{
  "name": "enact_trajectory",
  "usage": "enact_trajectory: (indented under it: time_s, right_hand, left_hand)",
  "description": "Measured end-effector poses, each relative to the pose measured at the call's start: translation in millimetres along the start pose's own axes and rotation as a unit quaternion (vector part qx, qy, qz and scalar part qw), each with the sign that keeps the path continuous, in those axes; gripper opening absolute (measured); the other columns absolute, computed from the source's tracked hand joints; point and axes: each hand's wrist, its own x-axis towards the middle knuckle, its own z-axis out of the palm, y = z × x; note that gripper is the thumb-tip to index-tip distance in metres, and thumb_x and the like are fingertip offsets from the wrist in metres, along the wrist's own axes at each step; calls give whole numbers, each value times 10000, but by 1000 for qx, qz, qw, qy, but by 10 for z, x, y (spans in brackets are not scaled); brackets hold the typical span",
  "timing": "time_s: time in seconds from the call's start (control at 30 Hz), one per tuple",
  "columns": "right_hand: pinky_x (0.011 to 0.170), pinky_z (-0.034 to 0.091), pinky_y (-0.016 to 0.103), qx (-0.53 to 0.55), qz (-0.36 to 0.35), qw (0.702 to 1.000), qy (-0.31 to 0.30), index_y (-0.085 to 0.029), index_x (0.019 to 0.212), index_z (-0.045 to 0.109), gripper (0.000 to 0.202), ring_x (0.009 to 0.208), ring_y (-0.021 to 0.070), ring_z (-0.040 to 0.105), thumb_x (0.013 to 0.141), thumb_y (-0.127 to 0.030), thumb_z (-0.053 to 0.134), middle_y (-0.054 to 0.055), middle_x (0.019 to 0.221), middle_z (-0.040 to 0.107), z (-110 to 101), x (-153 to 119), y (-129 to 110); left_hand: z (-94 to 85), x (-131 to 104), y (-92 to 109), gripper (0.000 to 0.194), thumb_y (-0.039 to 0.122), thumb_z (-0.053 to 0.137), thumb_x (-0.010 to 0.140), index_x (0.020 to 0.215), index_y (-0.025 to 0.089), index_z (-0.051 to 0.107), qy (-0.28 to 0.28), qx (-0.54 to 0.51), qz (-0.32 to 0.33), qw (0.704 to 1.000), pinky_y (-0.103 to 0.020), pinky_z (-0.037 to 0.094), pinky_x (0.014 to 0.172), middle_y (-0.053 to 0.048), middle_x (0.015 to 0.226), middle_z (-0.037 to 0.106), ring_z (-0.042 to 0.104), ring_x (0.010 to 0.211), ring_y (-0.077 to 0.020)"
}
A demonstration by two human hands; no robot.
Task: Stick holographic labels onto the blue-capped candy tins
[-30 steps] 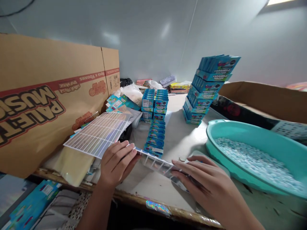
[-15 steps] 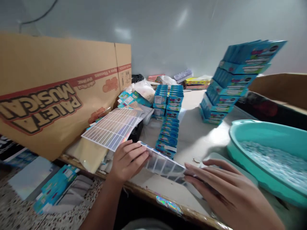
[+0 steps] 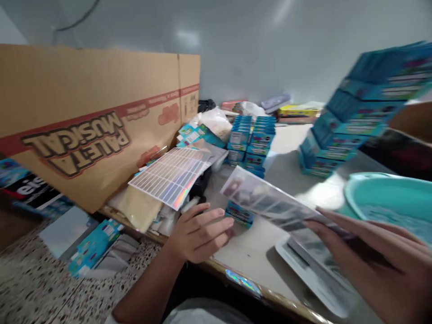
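Note:
In my right hand (image 3: 374,261), a glossy sheet of label stickers (image 3: 266,198) is pinched by its right end. The sheet is tilted over the table, and its far end reaches left past a row of small blue boxes (image 3: 239,213). Apart from the sheet, my left hand (image 3: 204,231) holds nothing, its fingers loosely bent near the table's front edge. Another sheet of silvery labels (image 3: 173,173) lies flat on a pile left of it. Partly under my right hand is a shallow white tray (image 3: 313,274).
A large cardboard box (image 3: 101,99) stands at the left. Stacked blue boxes (image 3: 357,121) lean at the right, behind a turquoise tub (image 3: 388,193) of small pale pieces. More blue boxes (image 3: 251,137) stand mid-table. Flattened blue packaging (image 3: 96,247) sits lower left.
My left hand has let go of the label sheet. My right hand has carried the sheet to the right and raised its left end. The view has turned slightly left.

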Motion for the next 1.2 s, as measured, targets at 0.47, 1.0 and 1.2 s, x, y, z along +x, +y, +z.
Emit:
enact_trajectory:
  time_s: [0.47,1.0,1.2]
  right_hand:
    - [640,525,303,6,-38,997,-73,-237,1045,719,161,582,143,634,988,-213,570,-20,749,755,-510,529,-26]
    - [675,489,304,1,-69,987,-145,-185,1045,725,218,628,144,646,1035,-208,509,10,739,747,-60,694,-283]
    - [697,496,316,41,-83,984,-155,-185,1076,707,186,627,137,652,1024,-182,529,1,764,754,190,699,-203]
  left_hand:
    - [682,829,-311,577,306,725,898,1403,131,506,-15,-85,-71,994,-451,489,1115,-153,1178,717,616,1266,-274]
    - [549,314,-601,396,154,849,767,1112,208,663,38,-44,-74,996,-398,573,1008,-55,1017,743,707,1067,-217]
    - [494,270,-736,356,184,820,808,1133,210,675,-35,-52,-78,995,-388,559,1023,-59,1000,741,699,1060,-207]
